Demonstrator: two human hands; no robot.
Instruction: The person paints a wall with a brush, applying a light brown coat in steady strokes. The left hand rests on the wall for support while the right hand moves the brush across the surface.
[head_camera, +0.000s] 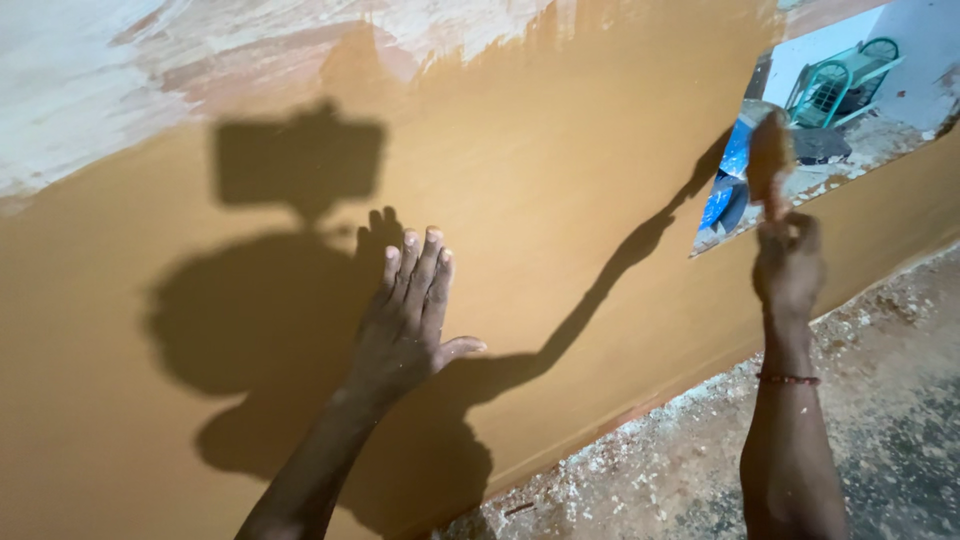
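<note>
Head view: left hand (408, 318) lies flat on the ochre wall (560, 180), fingers together, thumb out. Right hand (788, 265), arm raised, pinches a brush (770, 160) handle by the opening (830, 100).

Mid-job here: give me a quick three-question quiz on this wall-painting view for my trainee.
1. True or false: the left hand lies flat on the orange-brown wall.
2. What does the right hand hold: A a roller, B a paintbrush, C a bucket?
3. What does the right wrist wear?

Key: 1 true. 2 B, held up by the wall opening. 3 A thin red bracelet.
</note>
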